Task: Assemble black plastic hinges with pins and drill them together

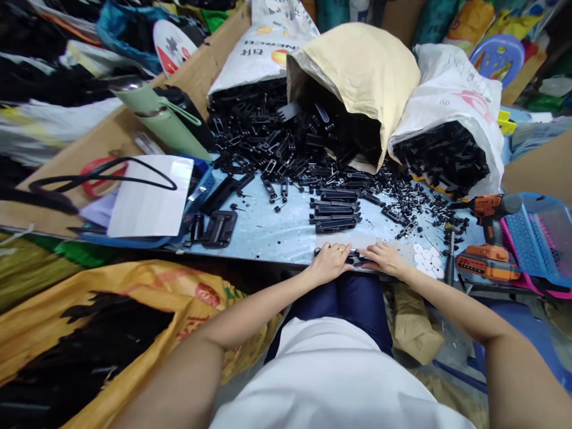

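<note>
At the front edge of the blue tabletop point(268, 235), both my hands are on one long black plastic part point(356, 258). My left hand point(331, 262) is closed on its left end, fingers over the top. From the other side, my right hand point(386, 260) grips the right end, with its fingertips pressed near the middle. The fingers cover most of the part, so its exact kind does not show. Just beyond lies a stack of similar long black parts point(335, 214). White round discs point(428, 261) lie to the right of my right hand.
Three sacks spill loose black pieces at the back, the middle one a cream sack point(357, 65). Small pins point(413, 199) are scattered on the right, near an orange cordless drill point(489, 238) and a hammer point(450, 256). A green flask point(165, 122) leans at left.
</note>
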`<move>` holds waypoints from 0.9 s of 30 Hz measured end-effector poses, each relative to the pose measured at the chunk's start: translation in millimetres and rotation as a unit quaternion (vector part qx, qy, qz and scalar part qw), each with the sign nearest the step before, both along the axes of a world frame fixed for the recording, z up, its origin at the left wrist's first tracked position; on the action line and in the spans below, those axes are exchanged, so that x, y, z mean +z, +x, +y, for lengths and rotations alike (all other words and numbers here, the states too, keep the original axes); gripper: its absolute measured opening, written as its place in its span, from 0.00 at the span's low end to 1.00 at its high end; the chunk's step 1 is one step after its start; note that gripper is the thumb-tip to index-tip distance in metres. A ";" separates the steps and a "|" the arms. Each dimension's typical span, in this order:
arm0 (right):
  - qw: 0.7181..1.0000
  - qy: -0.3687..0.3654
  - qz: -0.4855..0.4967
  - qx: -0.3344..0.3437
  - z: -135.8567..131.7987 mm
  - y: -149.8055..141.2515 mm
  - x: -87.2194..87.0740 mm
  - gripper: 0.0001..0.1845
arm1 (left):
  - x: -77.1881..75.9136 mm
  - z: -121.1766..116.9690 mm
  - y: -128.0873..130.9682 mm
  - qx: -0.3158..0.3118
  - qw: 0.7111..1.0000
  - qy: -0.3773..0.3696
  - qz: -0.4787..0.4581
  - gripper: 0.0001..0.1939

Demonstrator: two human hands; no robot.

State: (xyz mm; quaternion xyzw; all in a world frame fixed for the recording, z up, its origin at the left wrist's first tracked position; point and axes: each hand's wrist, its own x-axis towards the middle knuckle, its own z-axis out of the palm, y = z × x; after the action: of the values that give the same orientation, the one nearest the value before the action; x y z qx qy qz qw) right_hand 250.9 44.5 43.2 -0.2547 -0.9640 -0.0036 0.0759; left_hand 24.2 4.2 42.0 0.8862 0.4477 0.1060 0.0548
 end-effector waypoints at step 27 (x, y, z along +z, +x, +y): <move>0.867 -0.132 0.410 -0.250 77.2 -81.5 18.8 0.25 | -8.7 1.1 -18.1 -0.013 0.972 0.213 -0.098 0.26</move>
State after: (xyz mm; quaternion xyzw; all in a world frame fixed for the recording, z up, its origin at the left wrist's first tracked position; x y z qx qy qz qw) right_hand 169.5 121.8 62.0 -0.4730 -0.7419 0.2095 0.4266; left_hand 6.1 5.3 33.3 0.8683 0.3960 0.2847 -0.0899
